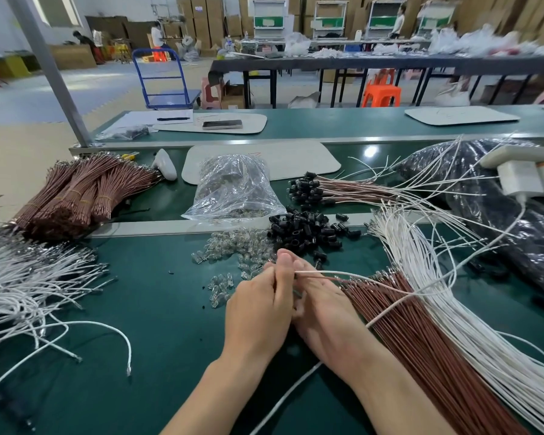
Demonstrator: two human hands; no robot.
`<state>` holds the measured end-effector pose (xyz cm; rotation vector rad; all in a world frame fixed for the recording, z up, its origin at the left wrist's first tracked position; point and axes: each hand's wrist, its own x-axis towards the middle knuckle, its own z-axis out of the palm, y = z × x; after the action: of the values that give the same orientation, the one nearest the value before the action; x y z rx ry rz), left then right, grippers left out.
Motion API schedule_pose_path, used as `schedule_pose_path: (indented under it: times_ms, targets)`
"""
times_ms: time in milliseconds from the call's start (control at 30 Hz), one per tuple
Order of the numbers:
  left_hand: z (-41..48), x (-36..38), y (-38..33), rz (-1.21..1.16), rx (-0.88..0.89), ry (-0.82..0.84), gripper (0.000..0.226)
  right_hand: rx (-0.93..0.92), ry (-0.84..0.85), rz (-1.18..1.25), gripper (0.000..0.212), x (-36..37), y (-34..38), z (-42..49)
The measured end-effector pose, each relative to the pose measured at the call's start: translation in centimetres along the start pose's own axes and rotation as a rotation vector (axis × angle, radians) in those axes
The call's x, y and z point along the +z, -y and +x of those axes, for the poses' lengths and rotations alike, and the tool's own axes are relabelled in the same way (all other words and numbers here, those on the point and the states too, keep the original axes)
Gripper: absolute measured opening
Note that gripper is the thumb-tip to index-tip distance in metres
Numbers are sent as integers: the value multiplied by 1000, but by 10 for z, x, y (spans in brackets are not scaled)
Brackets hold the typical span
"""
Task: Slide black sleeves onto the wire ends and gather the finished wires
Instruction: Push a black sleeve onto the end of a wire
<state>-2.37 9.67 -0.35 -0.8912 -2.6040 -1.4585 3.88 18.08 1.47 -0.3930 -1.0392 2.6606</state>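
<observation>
Together left hand (258, 312), right hand (325, 313) pinch white wire (315, 271).

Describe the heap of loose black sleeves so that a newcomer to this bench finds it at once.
Start at the green workbench and find the clear plastic bag at its middle. The heap of loose black sleeves lies at the bag's near right corner. Unlike the sleeved wire ends beyond, these hold no wire.

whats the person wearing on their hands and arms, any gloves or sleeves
Nothing worn shows. The left hand and right hand are bare: no gloves, and no rings on the fingers in view. Neither wrist carries a watch or band. The left forearm and right forearm are uncovered down to the picture's bottom edge, so no sleeve is seen.
</observation>
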Motion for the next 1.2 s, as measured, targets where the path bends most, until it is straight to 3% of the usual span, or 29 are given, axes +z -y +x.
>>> schedule_pose_path:
  times_ms: [133,367,733,900,1000,1200]
  targets:
    - [0,0,-2,197,33,34,81,73,-31,34,32,3,1,-1]
    - [0,-1,-2,292,69,129,89,122,-39,45,28,-8,0,6]
    - [-1,-3,1,173,28,149,82,88,-18,14,33,-11,-4,8]
    - [0,-4,6,-282,-12,124,41,60,-30,54,29,-8,-3,9]
    - [2,-4,10,-346,27,72,14,40,-12,-5,27,-9,1,8]
    - [0,-6,8,-309,57,79,11,-54,-46,-57,33,-5,0,5]
